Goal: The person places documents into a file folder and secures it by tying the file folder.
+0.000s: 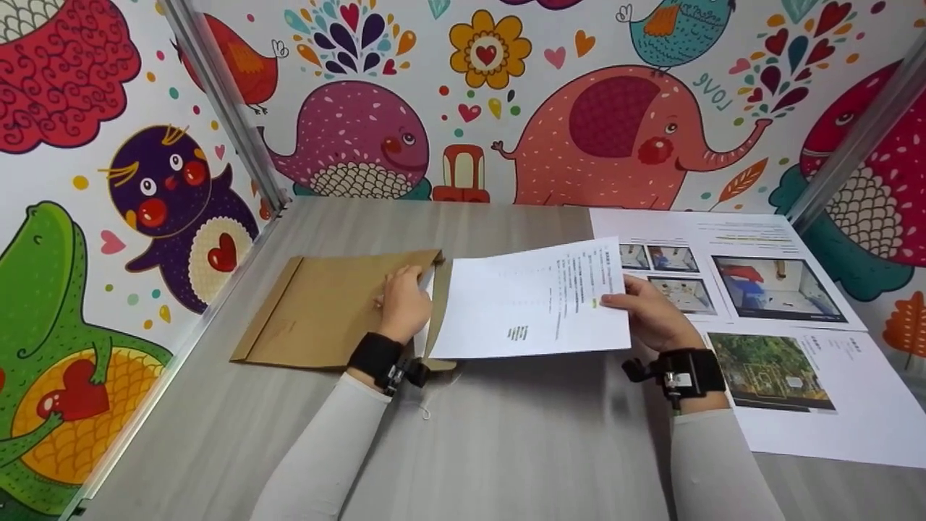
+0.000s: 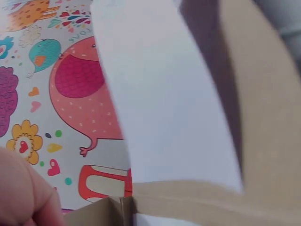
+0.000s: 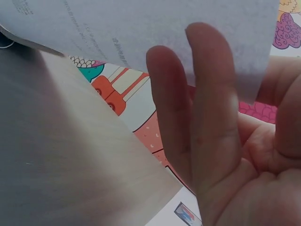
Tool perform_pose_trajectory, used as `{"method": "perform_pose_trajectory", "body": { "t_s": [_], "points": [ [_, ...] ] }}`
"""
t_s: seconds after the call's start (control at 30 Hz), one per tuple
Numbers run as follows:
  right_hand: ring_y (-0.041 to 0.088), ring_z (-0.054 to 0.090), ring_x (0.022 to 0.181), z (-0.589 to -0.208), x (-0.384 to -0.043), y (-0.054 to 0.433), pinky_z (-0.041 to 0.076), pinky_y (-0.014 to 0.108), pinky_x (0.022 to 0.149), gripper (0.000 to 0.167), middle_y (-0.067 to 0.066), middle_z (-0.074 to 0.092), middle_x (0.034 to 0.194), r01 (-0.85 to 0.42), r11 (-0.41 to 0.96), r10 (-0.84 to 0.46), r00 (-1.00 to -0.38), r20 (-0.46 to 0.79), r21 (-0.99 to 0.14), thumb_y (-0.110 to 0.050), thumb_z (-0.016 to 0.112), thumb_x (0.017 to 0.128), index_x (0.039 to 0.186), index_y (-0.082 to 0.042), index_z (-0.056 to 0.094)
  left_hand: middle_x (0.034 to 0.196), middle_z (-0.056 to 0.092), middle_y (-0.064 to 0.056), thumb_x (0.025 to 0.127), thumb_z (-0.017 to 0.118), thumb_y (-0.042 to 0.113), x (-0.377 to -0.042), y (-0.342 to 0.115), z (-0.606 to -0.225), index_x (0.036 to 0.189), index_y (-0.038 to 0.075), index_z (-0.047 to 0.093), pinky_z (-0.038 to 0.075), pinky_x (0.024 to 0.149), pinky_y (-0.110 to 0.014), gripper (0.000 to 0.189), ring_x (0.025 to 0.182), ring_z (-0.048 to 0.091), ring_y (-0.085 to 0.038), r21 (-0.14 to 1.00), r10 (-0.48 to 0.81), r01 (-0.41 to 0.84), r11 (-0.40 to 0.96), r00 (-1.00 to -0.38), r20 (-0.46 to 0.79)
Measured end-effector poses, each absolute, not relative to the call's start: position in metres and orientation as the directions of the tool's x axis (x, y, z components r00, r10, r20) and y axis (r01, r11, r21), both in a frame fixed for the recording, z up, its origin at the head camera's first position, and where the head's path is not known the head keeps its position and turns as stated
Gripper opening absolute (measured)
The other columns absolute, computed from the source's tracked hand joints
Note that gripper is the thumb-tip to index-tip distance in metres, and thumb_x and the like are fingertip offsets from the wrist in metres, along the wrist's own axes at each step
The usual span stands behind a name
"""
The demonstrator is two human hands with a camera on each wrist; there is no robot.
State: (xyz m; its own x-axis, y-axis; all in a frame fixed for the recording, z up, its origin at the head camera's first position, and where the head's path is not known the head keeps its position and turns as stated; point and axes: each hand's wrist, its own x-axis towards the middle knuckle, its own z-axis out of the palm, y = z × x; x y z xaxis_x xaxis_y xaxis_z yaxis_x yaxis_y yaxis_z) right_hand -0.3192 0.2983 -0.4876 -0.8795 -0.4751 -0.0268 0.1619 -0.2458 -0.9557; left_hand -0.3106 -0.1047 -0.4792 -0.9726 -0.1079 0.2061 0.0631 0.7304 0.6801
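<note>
A brown paper envelope (image 1: 325, 304) lies on the left part of the table, its opening facing right. My left hand (image 1: 406, 304) grips the envelope beside that opening, fingers curled. White paper (image 2: 164, 94) shows against the brown flap (image 2: 268, 108) in the left wrist view. Just right of the opening, a white printed sheet (image 1: 521, 304) is held up above the table. My right hand (image 1: 655, 311) pinches the sheet's right edge between thumb and fingers. From the right wrist, two fingers (image 3: 214, 84) extend along the sheet's underside (image 3: 117, 28).
Printed pages with photos (image 1: 778, 289) lie at the back right of the grey table (image 1: 506, 441), and another page with a green picture (image 1: 770, 373) lies nearer. A thin string (image 1: 425, 412) trails below the envelope. Cartoon-printed walls (image 1: 477, 108) stand behind and to the left.
</note>
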Motion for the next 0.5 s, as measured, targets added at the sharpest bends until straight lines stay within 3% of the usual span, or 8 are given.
{"method": "perform_pose_trajectory", "body": {
  "t_s": [0.23, 0.5],
  "points": [
    [0.02, 0.079, 0.104, -0.484, -0.315, 0.309, 0.065, 0.032, 0.082, 0.035, 0.006, 0.079, 0.119, 0.171, -0.276, -0.463, -0.886, -0.025, -0.946, 0.006, 0.049, 0.106, 0.133, -0.012, 0.064, 0.155, 0.057, -0.022, 0.095, 0.049, -0.004, -0.316, -0.092, -0.46, 0.146, -0.002, 0.06, 0.031, 0.114, -0.07, 0.052, 0.152, 0.043, -0.046, 0.727, -0.133, 0.022, 0.686, -0.979, 0.155],
    [0.022, 0.079, 0.105, -0.481, -0.315, 0.308, 0.065, 0.033, 0.082, 0.037, 0.008, 0.078, 0.121, 0.168, -0.314, -0.476, -0.879, 0.002, -0.934, 0.008, 0.046, 0.107, 0.133, -0.009, 0.065, 0.157, 0.055, -0.02, 0.1, 0.049, -0.002, -0.313, -0.075, -0.445, 0.149, 0.0, 0.058, 0.033, 0.116, -0.064, 0.05, 0.149, 0.048, -0.039, 0.755, -0.126, 0.012, 0.655, -0.984, 0.125]
  ]
}}
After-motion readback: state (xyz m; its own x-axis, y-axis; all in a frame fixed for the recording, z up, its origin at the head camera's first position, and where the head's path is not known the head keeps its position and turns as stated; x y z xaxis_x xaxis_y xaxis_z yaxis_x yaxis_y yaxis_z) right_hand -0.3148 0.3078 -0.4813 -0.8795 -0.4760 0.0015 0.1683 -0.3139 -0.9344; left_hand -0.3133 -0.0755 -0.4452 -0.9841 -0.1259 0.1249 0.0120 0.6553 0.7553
